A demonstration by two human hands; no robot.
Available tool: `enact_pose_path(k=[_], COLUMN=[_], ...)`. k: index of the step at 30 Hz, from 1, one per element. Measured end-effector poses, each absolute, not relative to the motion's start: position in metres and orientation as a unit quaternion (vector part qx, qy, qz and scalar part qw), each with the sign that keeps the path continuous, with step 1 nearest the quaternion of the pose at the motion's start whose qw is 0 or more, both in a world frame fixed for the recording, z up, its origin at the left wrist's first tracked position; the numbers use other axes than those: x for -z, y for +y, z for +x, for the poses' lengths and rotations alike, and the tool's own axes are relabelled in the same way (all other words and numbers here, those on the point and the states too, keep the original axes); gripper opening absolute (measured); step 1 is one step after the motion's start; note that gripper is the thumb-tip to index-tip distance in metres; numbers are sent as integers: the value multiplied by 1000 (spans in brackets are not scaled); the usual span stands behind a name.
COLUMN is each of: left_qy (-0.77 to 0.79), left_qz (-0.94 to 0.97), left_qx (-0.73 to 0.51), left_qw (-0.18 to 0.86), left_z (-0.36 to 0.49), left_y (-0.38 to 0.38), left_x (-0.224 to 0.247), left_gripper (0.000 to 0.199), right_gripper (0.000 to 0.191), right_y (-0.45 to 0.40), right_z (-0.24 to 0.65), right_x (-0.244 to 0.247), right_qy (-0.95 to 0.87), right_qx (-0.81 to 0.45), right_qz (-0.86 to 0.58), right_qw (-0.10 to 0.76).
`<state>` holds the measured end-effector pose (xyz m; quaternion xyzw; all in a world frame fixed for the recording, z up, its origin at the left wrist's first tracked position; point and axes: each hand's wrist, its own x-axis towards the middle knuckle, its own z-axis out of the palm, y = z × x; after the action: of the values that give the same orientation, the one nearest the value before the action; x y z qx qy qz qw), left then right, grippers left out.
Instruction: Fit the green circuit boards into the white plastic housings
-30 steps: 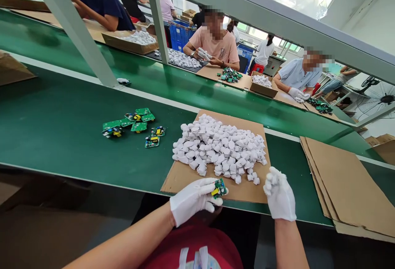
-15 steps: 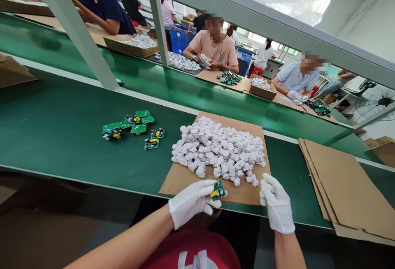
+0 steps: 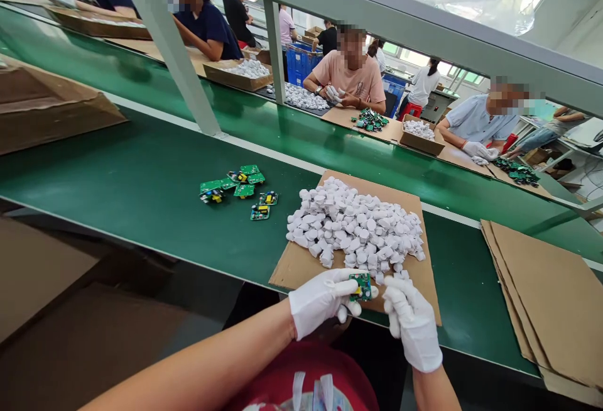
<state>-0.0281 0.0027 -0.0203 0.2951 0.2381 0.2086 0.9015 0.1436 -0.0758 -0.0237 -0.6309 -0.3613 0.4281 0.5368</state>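
My left hand [image 3: 320, 299], in a white glove, grips a small green circuit board [image 3: 361, 286] with a yellow component on it, just over the cardboard's near edge. Close on its right is my right hand [image 3: 414, 322], also gloved, its fingers curled together. Whatever those fingers hold, if anything, is hidden. Beyond both hands, a heap of small white plastic pieces [image 3: 358, 225] lies on a cardboard sheet [image 3: 301, 264]. Several more green circuit boards [image 3: 244, 191] lie loosely on the green bench [image 3: 155, 172], left of the heap.
Stacked cardboard sheets [image 3: 541, 285] lie at the right. A cardboard box [image 3: 56, 109] stands at the far left. A grey metal frame [image 3: 174, 53] crosses above the bench. Co-workers [image 3: 351, 71] sit across the green belt with boards and white pieces before them.
My right hand has come in leftward, close to the circuit board in my left hand. The board is still held. The view has swung left, so the bench things appear farther right.
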Motion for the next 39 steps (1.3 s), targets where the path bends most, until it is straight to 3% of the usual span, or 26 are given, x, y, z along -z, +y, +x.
enact_pose_path(k=[3, 9, 15, 19, 25, 29, 33, 39], left_qy=[233, 225, 246, 256, 233, 250, 265, 239], left_qz=[283, 291, 326, 284, 297, 348, 388, 424], left_qx=[-215, -214, -224, -224, -239, -246, -261, -263], left_qw=[905, 905, 885, 897, 895, 869, 843, 833], left_z=[-26, -28, -27, -28, -27, -25, -25, -26], left_y=[3, 2, 2, 0, -1, -1, -2, -5], left_x=[25, 23, 23, 19, 17, 26, 26, 17], left_gripper=[40, 42, 39, 33, 33, 40, 50, 53], right_gripper=[39, 11, 35, 42, 33, 35, 19, 30], right_y=[-76, -72, -69, -72, -78, -80, -81, -79], right_z=[138, 135, 128, 129, 130, 126, 127, 132], right_x=[24, 27, 28, 22, 20, 22, 19, 10], right_qy=[-352, -472, -344, -369, -372, -360, -492, -693], right_qx=[-440, -370, -409, -442, -437, -410, -283, -66], right_qz=[-634, -557, -628, -576, -599, -590, -577, -562], right_qw=[529, 574, 566, 580, 558, 595, 588, 447])
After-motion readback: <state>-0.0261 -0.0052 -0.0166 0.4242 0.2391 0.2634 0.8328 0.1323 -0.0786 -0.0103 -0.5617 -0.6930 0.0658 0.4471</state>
